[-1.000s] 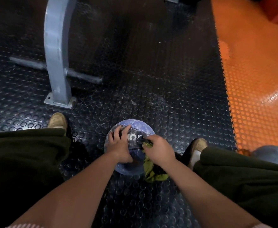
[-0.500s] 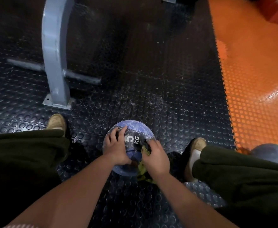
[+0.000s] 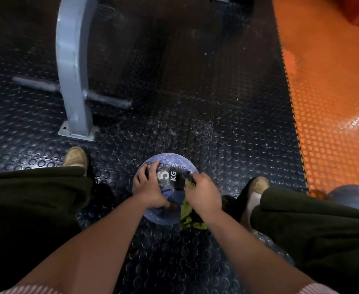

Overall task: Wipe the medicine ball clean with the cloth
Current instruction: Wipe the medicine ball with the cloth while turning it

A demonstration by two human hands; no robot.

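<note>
Note: the ball (image 3: 170, 164) sits on the floor (image 3: 195, 102), your left hand (image 3: 150, 188) curled round its 9 o'clock side, right hand (image 3: 204, 194) clenching the cloth (image 3: 190, 218) at 4 o'clock; press harder there and it likely rolls from your grip.

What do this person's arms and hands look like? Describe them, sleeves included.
Both the left hand and right hand are bare: no gloves, rings or watch show. The left forearm and right forearm are uncovered. Pale pink, faintly striped sleeves, the left sleeve and right sleeve, show at the frame's bottom edge.
</note>
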